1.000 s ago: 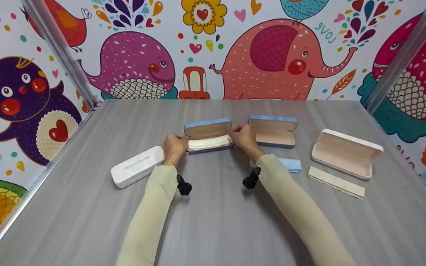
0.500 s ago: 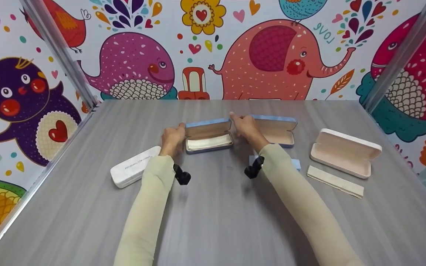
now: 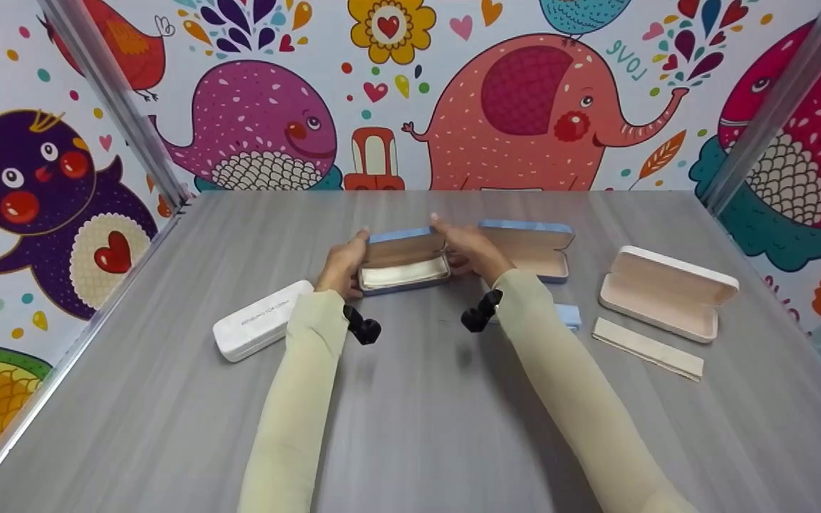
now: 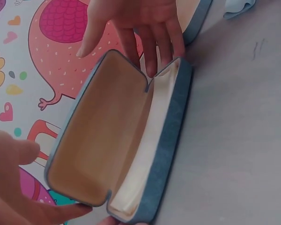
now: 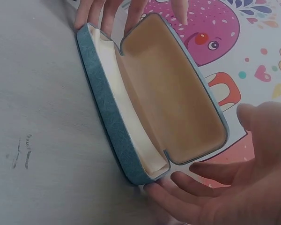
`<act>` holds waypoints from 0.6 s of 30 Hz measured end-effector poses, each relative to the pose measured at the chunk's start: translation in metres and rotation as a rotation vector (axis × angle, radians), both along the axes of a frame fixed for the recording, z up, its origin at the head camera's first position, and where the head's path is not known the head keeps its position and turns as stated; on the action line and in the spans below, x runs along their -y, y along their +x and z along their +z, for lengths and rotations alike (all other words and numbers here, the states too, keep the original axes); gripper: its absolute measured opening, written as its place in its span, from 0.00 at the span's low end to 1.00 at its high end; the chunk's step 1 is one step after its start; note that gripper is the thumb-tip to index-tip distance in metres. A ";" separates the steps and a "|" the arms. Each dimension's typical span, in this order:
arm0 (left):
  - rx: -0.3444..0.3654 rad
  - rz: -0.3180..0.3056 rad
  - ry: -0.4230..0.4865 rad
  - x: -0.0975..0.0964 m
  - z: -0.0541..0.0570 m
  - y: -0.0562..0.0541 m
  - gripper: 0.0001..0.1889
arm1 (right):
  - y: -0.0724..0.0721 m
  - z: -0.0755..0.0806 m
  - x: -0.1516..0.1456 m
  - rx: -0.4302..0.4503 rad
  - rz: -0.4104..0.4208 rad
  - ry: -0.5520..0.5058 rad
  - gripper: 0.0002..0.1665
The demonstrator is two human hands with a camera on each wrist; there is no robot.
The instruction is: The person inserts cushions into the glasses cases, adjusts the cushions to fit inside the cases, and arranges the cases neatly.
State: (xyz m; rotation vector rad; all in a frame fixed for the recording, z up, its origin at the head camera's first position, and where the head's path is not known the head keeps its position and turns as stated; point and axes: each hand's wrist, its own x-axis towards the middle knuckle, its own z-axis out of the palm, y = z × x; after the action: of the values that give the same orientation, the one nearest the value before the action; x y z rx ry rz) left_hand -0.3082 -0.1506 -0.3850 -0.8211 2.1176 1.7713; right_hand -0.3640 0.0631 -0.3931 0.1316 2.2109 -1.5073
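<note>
On the grey wood-grain table, an open blue glasses case — folded cream cloth lying in its base — stands between the left hand and right hand, whose extended, spread fingers touch its ends.

Open blue case, cream cloth inside

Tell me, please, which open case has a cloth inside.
The blue case between the left hand and right hand: a cream cloth lies in it, while the other blue case and the open white case show none.
</note>
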 end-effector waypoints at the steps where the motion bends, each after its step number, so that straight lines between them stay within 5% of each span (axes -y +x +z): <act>1: -0.003 -0.001 -0.003 0.000 0.000 0.000 0.41 | 0.000 0.000 0.001 0.003 -0.002 -0.010 0.49; 9: -0.015 -0.009 -0.101 0.000 0.001 0.001 0.42 | -0.001 -0.001 0.004 0.034 -0.016 0.029 0.48; 18: -0.039 0.029 -0.093 0.001 -0.003 0.001 0.39 | -0.002 0.000 0.004 0.046 -0.005 0.024 0.42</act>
State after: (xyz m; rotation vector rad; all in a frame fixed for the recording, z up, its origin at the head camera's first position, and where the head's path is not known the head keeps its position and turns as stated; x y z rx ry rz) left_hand -0.3075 -0.1518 -0.3883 -0.8517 2.2391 1.7269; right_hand -0.3657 0.0591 -0.3934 0.1775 2.1946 -1.4658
